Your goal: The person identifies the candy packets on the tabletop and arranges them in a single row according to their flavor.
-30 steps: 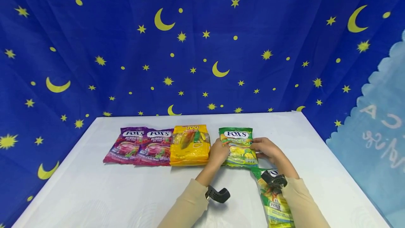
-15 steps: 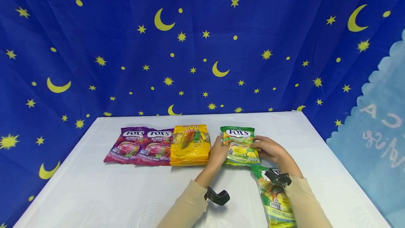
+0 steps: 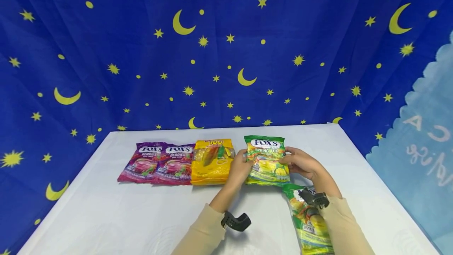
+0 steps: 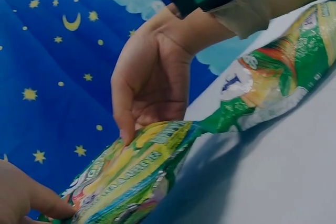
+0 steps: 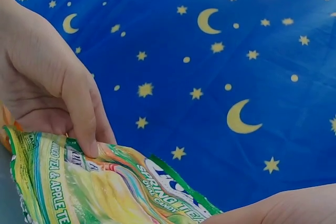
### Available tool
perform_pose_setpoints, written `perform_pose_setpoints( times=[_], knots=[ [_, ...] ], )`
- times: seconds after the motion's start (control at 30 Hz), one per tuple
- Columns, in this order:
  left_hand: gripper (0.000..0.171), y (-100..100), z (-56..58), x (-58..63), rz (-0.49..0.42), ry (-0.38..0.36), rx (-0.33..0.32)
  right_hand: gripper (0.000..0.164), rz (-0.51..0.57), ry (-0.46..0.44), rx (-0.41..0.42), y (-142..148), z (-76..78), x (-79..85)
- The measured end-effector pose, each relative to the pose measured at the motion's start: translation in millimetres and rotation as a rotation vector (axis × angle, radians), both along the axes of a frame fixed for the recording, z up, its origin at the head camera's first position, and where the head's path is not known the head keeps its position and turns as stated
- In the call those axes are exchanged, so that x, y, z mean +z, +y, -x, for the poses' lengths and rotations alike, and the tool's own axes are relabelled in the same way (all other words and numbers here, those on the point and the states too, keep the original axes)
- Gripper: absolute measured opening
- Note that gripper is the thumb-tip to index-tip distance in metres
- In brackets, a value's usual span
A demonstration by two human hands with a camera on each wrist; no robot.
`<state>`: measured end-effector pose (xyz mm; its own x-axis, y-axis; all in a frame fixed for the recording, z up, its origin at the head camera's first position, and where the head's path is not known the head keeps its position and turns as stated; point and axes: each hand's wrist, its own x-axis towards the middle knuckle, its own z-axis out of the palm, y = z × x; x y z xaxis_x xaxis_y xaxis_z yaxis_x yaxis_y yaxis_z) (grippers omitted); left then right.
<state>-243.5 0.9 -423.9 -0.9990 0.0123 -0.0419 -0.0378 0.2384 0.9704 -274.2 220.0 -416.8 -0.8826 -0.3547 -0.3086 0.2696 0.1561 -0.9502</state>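
Observation:
Both hands hold a green candy bag marked Fox's Spring Tea (image 3: 267,160), one at each side. The left hand (image 3: 240,168) pinches its left edge with the thumb on the front; the right hand (image 3: 304,164) grips the right edge the same way. In the left wrist view the bag (image 4: 131,171) is tilted, with a shadow on the table below it. Fingers behind the bag are mostly hidden. A second green Fox's bag (image 3: 308,223) lies under the right forearm, its top end close to the held bag's lower right corner.
Left of the held bag lies a yellow candy bag (image 3: 212,164), close to the left hand. Beyond it are two overlapping purple Fox's Berries bags (image 3: 175,166). A blue curtain with moons and stars (image 3: 226,50) stands behind the white table (image 3: 141,215).
The held green bag first shifted a little right, then back left and upward, its top edge now higher. Both hands moved with it. The other bags stay put.

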Motion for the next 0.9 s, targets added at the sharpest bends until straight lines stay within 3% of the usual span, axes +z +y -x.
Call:
perform_pose_setpoints(
  times=[0.1, 0.23, 0.53, 0.9],
  knots=[
    [0.047, -6, -1.3, 4.2, 0.064, 0.016, -0.013, 0.081, 0.002, 0.011, 0.014, -1, -3.0, 4.4],
    [0.042, -15, -1.6, 9.7, 0.048, 0.036, -0.031, 0.091, 0.028, 0.028, 0.039, -4, -6.0, 9.8],
    [0.024, -26, 1.7, 10.7, -0.029, 0.024, -0.071, 0.084, 0.065, 0.036, 0.051, -8, -8.7, 17.1],
    [0.024, -28, 4.2, 6.5, -0.051, -0.014, -0.059, 0.083, 0.036, 0.055, 0.048, -10, -12.2, 25.0]
  ],
)
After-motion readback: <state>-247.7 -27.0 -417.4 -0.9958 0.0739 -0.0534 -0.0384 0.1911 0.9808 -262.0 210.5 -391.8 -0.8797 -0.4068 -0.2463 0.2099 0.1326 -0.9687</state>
